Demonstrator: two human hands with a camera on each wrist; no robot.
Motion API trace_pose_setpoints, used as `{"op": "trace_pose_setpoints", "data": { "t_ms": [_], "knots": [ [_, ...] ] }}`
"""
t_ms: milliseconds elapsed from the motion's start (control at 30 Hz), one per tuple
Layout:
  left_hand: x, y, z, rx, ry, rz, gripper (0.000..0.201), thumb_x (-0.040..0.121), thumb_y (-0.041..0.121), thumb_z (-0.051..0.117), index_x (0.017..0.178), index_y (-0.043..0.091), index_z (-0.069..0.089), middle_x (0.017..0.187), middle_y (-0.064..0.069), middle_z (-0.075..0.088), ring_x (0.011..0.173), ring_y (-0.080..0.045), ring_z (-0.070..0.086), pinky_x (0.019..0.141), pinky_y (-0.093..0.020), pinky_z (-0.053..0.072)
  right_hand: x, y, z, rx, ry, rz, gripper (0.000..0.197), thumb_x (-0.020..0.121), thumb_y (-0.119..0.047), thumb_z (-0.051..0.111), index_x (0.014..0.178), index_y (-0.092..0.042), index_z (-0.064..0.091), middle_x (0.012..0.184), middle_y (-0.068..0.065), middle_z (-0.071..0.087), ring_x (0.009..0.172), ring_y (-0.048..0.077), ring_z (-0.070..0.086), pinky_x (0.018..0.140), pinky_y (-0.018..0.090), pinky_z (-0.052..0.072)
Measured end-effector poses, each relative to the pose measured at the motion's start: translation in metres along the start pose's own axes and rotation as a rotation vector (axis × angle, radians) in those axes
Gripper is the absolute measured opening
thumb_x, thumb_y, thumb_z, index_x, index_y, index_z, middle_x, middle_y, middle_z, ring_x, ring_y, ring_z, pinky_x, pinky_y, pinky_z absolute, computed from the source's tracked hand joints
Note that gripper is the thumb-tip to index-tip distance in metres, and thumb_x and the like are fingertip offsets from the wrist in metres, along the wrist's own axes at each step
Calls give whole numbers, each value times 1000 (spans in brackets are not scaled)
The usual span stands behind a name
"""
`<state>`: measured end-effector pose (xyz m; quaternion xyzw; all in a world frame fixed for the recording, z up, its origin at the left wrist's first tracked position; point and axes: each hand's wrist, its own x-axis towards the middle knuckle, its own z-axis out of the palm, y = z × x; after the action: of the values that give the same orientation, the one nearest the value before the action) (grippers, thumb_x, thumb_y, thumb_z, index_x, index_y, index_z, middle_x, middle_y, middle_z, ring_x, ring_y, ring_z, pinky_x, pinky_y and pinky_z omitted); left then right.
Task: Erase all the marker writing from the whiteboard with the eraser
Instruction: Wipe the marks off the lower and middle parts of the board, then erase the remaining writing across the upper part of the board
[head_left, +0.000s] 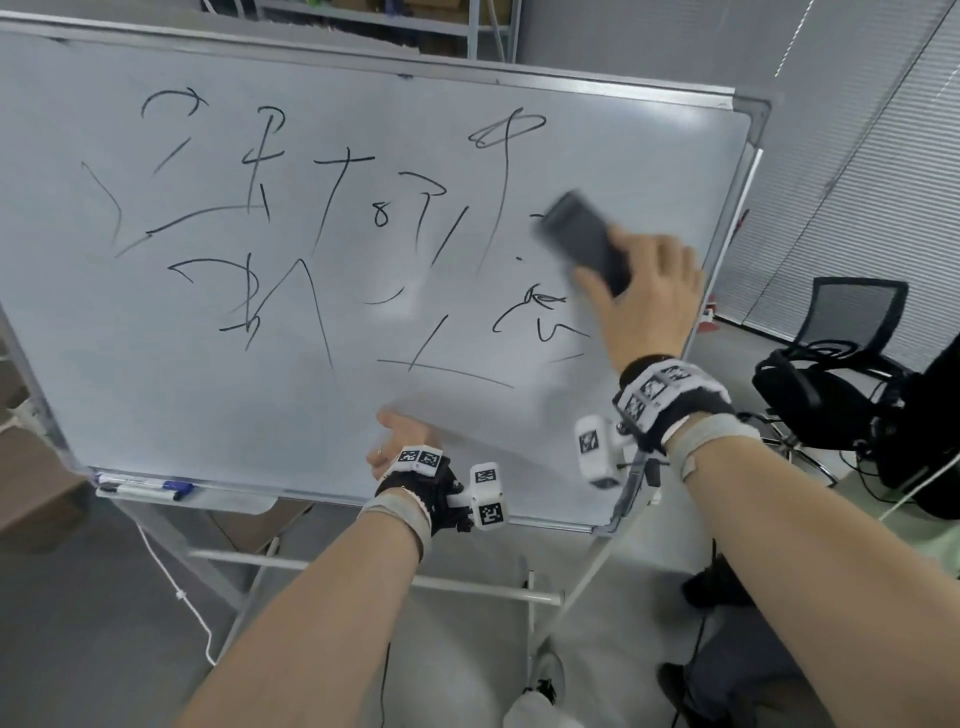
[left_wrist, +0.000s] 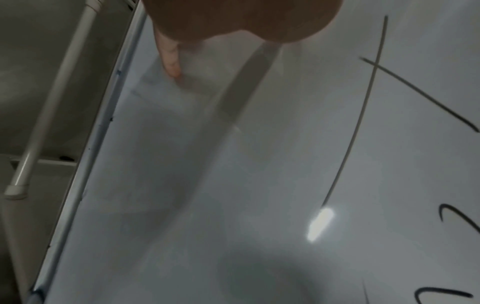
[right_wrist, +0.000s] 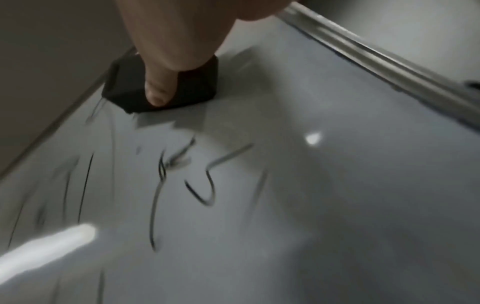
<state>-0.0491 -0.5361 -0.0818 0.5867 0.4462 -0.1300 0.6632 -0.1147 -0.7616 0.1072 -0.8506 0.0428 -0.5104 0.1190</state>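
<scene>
A large whiteboard (head_left: 156, 395) on a metal stand carries black marker writing (head_left: 260, 208) over most of its upper and middle area. My right hand (head_left: 644, 301) grips a black eraser (head_left: 582, 239) and presses it flat on the board's right side, beside blurred strokes. The right wrist view shows my thumb across the eraser (right_wrist: 192, 82), with scrawls (right_wrist: 182, 181) below it. My left hand (head_left: 400, 441) rests with straight fingers against the board's bare lower middle; a fingertip (left_wrist: 171, 61) touches the surface near the bottom frame (left_wrist: 103, 115).
Two markers (head_left: 145, 488) lie on the tray at the board's lower left corner. A black mesh office chair (head_left: 852, 322) with cables stands to the right. The stand's crossbar (head_left: 363, 571) runs below the board. Window blinds (head_left: 883, 156) close off the right.
</scene>
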Motion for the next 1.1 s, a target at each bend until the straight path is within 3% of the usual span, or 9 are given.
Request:
{"op": "trace_pose_setpoints", "data": {
  "t_ms": [100,233,333,433,533,600,700,867,1100],
  "knots": [
    [-30,5,-11,-11,-18,211,66,105,48,19,159,9,18,159,-28,24,147,-46,24,122,-54,18,21,12,-4,30,133,146,53,84,-54,75,120,-18,62,112,8,60,103,29,52,91,43,43],
    [-29,8,-7,-45,145,135,80,101,60,28,151,-2,27,155,-23,33,142,-41,35,119,-46,22,-31,6,14,41,-90,-93,46,82,-43,83,111,-12,65,106,11,60,93,30,50,82,39,43],
    [-33,11,-2,-97,186,110,83,103,59,23,153,-7,21,160,-23,24,148,-37,27,121,-41,14,-74,7,31,-24,-267,-275,44,80,-41,84,111,-15,66,106,9,58,92,30,50,76,44,47],
    [-31,14,6,-101,267,135,82,102,58,30,153,-5,22,160,-21,23,147,-35,27,121,-41,14,-61,16,27,-41,-152,-240,44,85,-44,82,116,-16,67,109,7,62,95,31,53,79,42,45],
    [-32,16,14,-104,288,137,80,100,59,33,150,-4,27,156,-19,29,143,-35,32,120,-40,18,-41,23,24,21,74,13,47,87,-46,79,115,-9,67,107,13,63,98,29,50,87,37,41],
    [-32,17,15,-119,295,145,79,100,59,33,148,-4,29,153,-19,32,140,-35,35,118,-38,20,-43,15,31,51,55,63,48,86,-46,79,112,-7,67,106,15,61,98,28,47,86,37,42],
    [-22,20,12,-146,275,151,79,101,58,31,151,-3,27,155,-22,28,143,-37,31,119,-40,17,-41,0,38,92,-68,-75,47,85,-48,80,111,-11,68,105,12,61,95,29,49,81,40,47],
    [-16,37,4,-224,248,19,90,99,63,33,158,-2,13,166,-19,11,153,-35,15,124,-42,1,2,-28,43,136,62,-16,45,83,-47,82,112,-16,70,102,9,60,93,28,48,81,32,43],
    [-3,34,-1,-136,189,20,83,102,59,29,157,-1,14,161,-27,17,149,-40,20,123,-46,9,-61,-28,62,72,-302,-451,46,80,-41,86,115,-17,69,104,6,61,96,29,50,81,42,44]
  ]
}}
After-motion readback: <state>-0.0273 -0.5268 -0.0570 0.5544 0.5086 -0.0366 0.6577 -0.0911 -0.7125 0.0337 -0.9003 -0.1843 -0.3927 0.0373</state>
